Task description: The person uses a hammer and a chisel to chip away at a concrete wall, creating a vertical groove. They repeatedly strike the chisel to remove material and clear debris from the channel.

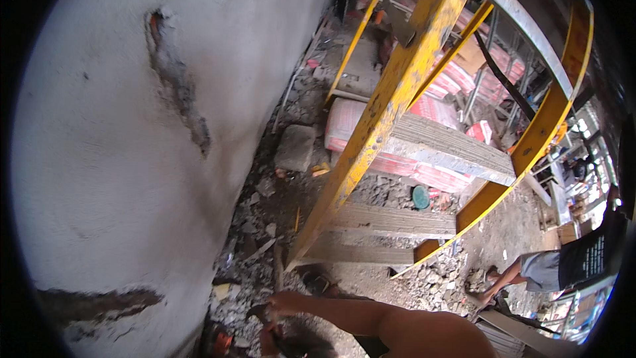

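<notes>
From the lower right my bare right arm reaches left across the view. At its end my right hand [285, 303] is closed around a dark-headed tool that looks like a hammer [257, 313], low down near the foot of the wall. Just beneath it, close to the lower edge, a brownish shape may be my left hand [268, 343]; its fingers cannot be made out. Beside that shape is a dark, blurred thing. An orange-red object [222, 343] lies by the wall's base, among broken rubble [248, 225].
A pale plastered wall [119, 179] with rough chiselled grooves [175, 83] fills the left. The yellow stepladder [371, 126] stands ahead of my arm. Behind it lie red-and-white sacks [424, 169], a stone block [295, 148] and a green round lid [421, 197]. Another person [540, 272] is at right.
</notes>
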`<state>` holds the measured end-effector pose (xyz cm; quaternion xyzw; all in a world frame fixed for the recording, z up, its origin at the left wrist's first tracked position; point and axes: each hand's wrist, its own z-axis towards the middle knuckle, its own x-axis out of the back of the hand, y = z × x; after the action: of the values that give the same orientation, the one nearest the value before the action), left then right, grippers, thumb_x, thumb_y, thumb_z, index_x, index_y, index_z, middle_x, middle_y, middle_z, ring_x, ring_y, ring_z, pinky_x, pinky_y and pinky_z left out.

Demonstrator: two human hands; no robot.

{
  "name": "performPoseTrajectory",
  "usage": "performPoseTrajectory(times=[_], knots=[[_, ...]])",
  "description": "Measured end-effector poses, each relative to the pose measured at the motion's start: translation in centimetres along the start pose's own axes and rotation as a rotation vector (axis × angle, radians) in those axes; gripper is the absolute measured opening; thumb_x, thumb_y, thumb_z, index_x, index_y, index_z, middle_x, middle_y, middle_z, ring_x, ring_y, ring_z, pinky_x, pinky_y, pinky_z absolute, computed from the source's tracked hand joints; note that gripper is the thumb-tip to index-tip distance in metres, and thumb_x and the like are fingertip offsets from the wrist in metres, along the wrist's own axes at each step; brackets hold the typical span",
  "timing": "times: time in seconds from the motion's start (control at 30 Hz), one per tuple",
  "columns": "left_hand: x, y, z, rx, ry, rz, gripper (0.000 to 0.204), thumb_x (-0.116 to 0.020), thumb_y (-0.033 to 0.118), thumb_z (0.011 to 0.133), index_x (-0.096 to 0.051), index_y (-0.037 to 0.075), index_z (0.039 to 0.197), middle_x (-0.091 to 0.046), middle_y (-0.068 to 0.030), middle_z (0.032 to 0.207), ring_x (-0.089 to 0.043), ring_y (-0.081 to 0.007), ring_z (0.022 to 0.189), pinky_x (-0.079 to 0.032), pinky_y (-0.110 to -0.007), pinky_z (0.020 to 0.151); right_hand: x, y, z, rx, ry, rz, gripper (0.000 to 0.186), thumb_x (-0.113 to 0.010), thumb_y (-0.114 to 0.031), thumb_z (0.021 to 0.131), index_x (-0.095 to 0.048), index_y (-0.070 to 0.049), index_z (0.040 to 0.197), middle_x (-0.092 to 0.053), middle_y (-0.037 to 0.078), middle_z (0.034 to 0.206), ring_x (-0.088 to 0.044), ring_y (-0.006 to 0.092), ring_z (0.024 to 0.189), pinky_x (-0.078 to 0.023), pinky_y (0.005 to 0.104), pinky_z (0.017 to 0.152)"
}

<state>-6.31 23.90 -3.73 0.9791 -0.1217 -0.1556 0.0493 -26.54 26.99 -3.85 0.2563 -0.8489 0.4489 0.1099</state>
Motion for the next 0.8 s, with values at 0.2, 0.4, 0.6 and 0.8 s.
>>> performPoseTrajectory(times=[0.2,0.4,0.6,0.8], knots=[[5.0,-7.0,-13.5,0.129,0.127,-0.039,0.018,-0.067,0.026,0.094,-0.057,0.011,0.095,-0.059,-0.0059,0.072,-0.057,-0.0176,0.055,-0.047,-0.029,0.05,-3.1,-0.5,-17.2,-0.218,-0.276,-0.514,0.04,-0.05,-0.033,0.096,-0.065,-0.014,0.127,-0.063,0.019,0.131,-0.066,0.0328,0.113,-0.052,0.0529,0.096],[12.2,-10.6,-30.3,0.2,0.17,0.371,0.021,-0.073,0.02,0.091,-0.06,0.006,0.1,-0.057,-0.0056,0.078,-0.058,-0.0186,0.061,-0.051,-0.034,0.058,2.2,-11.3,-39.7,-0.458,-0.162,-0.206,0.069,-0.05,-0.063,0.094,-0.038,-0.032,0.155,-0.013,0.007,0.17,-0.027,0.0407,0.151,-0.028,0.073,0.112],[17.3,-14.0,-42.0,0.154,0.263,0.537,0.017,-0.07,0.018,0.091,-0.061,0.006,0.098,-0.056,-0.0068,0.077,-0.059,-0.0204,0.061,-0.056,-0.038,0.059,3.8,-14.6,-44.7,-0.347,0.291,0.033,0.061,-0.059,-0.05,0.095,-0.056,-0.013,0.142,-0.056,0.022,0.143,-0.057,0.0435,0.126,-0.044,0.0489,0.109],[15.6,-20.5,-45.9,0.119,0.502,0.175,0.019,-0.073,0.018,0.088,-0.068,0.009,0.104,-0.052,-0.0057,0.073,-0.057,-0.0207,0.063,-0.058,-0.039,0.067,7.5,-14.3,-46.8,-0.491,0.329,0.197,0.047,-0.061,-0.042,0.092,-0.069,-0.006,0.122,-0.069,0.023,0.12,-0.064,0.0389,0.117,-0.05,0.0455,0.101]])
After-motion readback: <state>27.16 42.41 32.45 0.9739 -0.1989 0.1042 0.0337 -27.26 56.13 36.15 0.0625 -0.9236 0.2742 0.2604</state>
